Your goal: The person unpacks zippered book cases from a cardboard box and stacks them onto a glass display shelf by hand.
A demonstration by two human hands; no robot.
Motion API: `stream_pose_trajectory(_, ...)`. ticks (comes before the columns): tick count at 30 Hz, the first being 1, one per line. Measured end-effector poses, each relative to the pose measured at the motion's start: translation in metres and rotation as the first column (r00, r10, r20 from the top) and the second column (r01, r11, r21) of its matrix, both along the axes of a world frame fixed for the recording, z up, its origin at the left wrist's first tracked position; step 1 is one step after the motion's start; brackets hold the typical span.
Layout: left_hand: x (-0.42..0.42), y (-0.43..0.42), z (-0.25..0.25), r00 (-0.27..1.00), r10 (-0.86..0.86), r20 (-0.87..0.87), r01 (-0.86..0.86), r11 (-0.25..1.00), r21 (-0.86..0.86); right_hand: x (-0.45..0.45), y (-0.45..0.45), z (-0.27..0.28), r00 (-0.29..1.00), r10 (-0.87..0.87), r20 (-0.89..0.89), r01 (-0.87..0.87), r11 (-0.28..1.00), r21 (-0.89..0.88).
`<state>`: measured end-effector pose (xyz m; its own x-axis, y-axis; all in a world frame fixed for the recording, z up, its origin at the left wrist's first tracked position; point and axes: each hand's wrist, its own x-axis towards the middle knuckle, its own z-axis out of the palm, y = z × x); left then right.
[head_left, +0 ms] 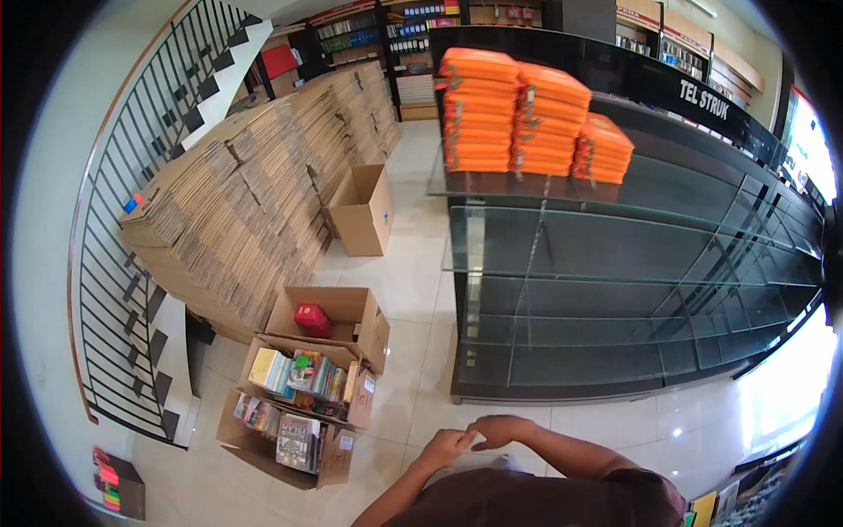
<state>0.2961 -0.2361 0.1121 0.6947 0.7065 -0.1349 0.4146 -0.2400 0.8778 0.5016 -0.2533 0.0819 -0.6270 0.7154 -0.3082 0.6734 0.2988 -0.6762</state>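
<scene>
In front of my body, my left hand [446, 449] and my right hand [499, 430] meet at the fingertips. The fingers of both are curled and pressed together; whatever may be between them is too small to make out. To the left on the floor stands an open cardboard box [336, 463] holding books [299, 441]. Directly behind it is a second open box [363, 400], filled with books and cases [313, 372]. A third box [373, 329] contains a red package [313, 321]. Neither hand touches these boxes.
Flattened cardboard [255, 171] is piled high beside the staircase [132, 299]. An upright open carton [363, 220] stands on the tiles. Ahead, a glass-shelved display counter [615, 307] carries stacks of orange packs [479, 114]. Stocked shelves [423, 39] line the back.
</scene>
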Motion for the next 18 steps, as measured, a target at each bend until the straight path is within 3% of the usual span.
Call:
stream_pose_trajectory(3,-0.065,0.024,-0.010,0.995,0.089,0.047,-0.088,0.996,-0.016,-0.051,0.025,0.007,0.986,-0.048,0.160,0.051,0.999,-0.017)
stream_pose_trajectory(6,-0.135,0.045,-0.036,0.980,0.192,0.049,-0.189,0.981,-0.046,-0.108,0.043,0.018,0.989,-0.028,0.147,0.039,0.997,-0.074)
stream_pose_trajectory(10,-0.220,0.063,-0.044,0.921,0.387,0.032,-0.369,0.898,-0.242,-0.174,0.056,-0.001,0.990,0.127,0.061,-0.119,0.986,-0.121)
stream_pose_trajectory(11,-0.235,0.063,-0.050,0.908,0.418,0.045,-0.400,0.892,-0.212,-0.188,0.062,0.007,0.981,0.189,0.034,-0.182,0.971,-0.154)
stream_pose_trajectory(13,-0.263,0.069,-0.062,0.871,0.487,0.070,-0.474,0.869,-0.142,-0.212,0.074,0.027,0.955,0.269,0.124,-0.234,0.941,-0.243)
stream_pose_trajectory(14,-0.272,0.070,-0.063,0.838,0.543,0.045,-0.525,0.827,-0.199,-0.222,0.080,0.030,0.934,0.313,0.170,-0.258,0.924,-0.281)
stream_pose_trajectory(16,-0.280,0.075,-0.067,0.773,0.635,-0.009,-0.606,0.734,-0.305,-0.227,0.088,0.009,0.951,0.294,0.092,-0.262,0.930,-0.260)
stream_pose_trajectory(18,-0.284,0.084,-0.084,0.775,0.632,0.001,-0.595,0.731,-0.334,-0.230,0.099,0.000,0.962,0.270,0.040,-0.251,0.933,-0.257)
